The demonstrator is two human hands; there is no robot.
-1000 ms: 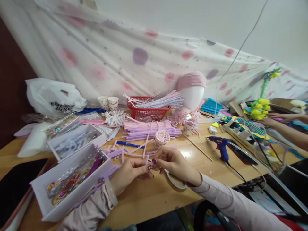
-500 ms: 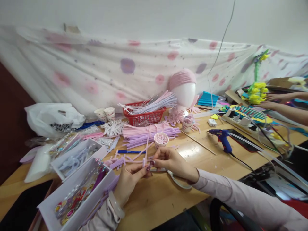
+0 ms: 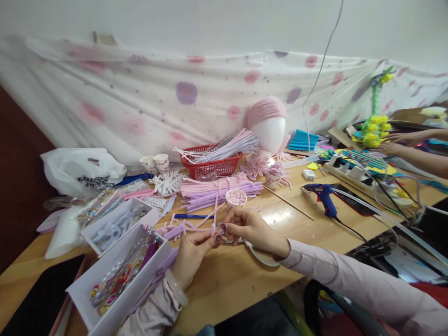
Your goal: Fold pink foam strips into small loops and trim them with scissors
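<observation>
Stem (image 3: 213, 228), short and lilac, sat pinched in the nearer left hand (image 3: 196, 255) above the bench's (image 3: 241, 280) front half, long axis toward the back edge. Just right, the right hand (image 3: 250, 231) curled, its grip unclear to me.

Even, soft indoor light, medium-bright; source can't tell. Glare patch on tabletop (image 3: 277, 216), 4 o'clock. Upper wall (image 3: 224, 23) greyish at 12; dark panel (image 3: 17, 177) near-black at 9. Murky below table, 6. Wide-angle stretch on right sleeve (image 3: 350, 281), 4. Fingertips (image 3: 219, 237) at 6 slightly soft; co-worker's hands (image 3: 401, 137) too, 3.
</observation>
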